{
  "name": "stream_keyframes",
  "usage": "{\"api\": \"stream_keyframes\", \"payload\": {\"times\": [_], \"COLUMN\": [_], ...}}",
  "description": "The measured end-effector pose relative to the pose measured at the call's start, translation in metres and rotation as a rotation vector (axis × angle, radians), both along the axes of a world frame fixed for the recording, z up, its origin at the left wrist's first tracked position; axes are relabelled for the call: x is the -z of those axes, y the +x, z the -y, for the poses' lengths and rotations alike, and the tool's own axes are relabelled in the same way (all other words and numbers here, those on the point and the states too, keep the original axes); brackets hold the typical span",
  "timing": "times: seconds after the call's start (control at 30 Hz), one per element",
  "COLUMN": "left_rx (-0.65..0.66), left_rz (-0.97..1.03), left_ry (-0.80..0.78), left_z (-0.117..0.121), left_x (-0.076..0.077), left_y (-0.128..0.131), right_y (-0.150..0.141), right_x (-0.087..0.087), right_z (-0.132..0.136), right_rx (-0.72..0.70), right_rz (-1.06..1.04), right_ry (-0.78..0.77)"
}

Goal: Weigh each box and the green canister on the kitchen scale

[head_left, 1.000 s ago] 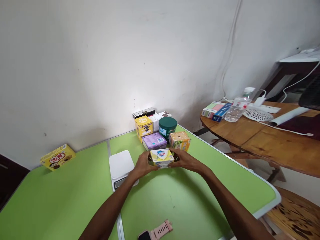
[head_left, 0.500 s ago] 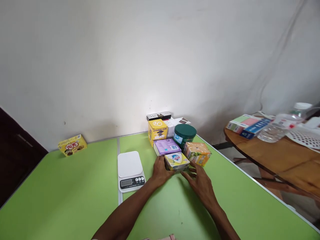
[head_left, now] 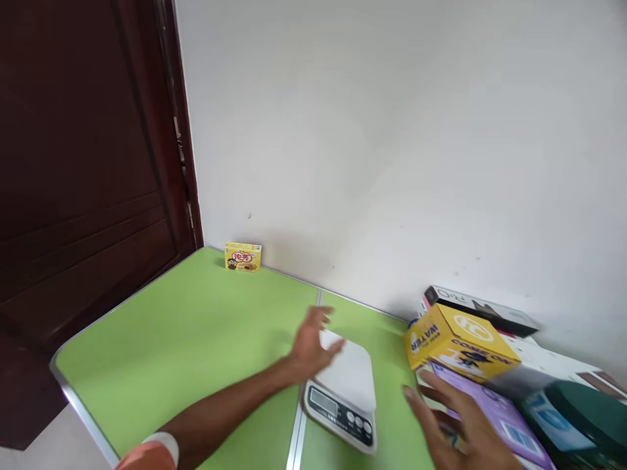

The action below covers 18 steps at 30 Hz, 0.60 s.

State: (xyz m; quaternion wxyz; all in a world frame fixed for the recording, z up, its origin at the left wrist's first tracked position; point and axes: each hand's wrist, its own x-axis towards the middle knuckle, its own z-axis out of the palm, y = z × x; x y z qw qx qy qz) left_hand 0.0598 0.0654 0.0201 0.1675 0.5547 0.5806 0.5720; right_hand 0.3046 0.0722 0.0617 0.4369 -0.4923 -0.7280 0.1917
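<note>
Against a pale wall (head_left: 367, 130) stands a green table (head_left: 220, 313), with a white kitchen scale (head_left: 353, 372) beside its metal seam (head_left: 297, 436). Fingers spread apart, the left hand (head_left: 309, 349) is over the scale's left edge; the right hand (head_left: 460, 427), thumb and fingers parted, is near the purple pack (head_left: 504, 418) in front of the yellow box (head_left: 458, 339).

White scale (head_left: 349, 372); purple pack (head_left: 504, 414); dark-printed yellow box (head_left: 460, 341); green tabletop (head_left: 196, 326).

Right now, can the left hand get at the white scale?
Likely yes: the left hand is open and holds nothing, close by the white scale, with no other object showing between them.
</note>
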Motion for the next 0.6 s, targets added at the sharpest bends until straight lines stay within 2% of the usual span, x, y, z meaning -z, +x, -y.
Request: {"api": "stream_keyframes", "payload": {"times": [0.07, 0.13, 0.2, 0.27, 0.33, 0.43, 0.5, 0.6], "left_rx": [-0.312, -0.633, -0.747, -0.786, -0.793, -0.780, -0.767, -0.763], "left_rz": [0.008, 0.064, 0.112, 0.140, 0.151, 0.149, 0.142, 0.129], "left_ry": [0.057, 0.034, 0.015, 0.004, -0.001, -0.003, -0.003, -0.002], "left_z": [-0.007, -0.013, -0.016, -0.018, -0.022, -0.034, -0.044, -0.056], "left_x": [0.002, 0.012, 0.026, 0.039, 0.050, 0.061, 0.067, 0.076], "left_y": [-0.076, -0.147, -0.204, -0.244, -0.267, -0.283, -0.289, -0.298], "right_y": [-0.057, -0.120, -0.186, -0.252, -0.313, -0.384, -0.416, -0.443], "right_x": [-0.006, -0.003, 0.009, 0.023, 0.036, 0.048, 0.053, 0.061], "right_z": [-0.009, -0.025, -0.047, -0.070, -0.093, -0.121, -0.133, -0.140], "right_rx": [-0.158, -0.329, -0.487, -0.587, -0.562, -0.509, -0.507, -0.550], "right_rz": [-0.055, -0.090, -0.112, -0.188, -0.271, -0.325, -0.372, -0.438], "right_ry": [-0.118, -0.236, -0.352, -0.433, -0.521, -0.560, -0.571, -0.577]}}
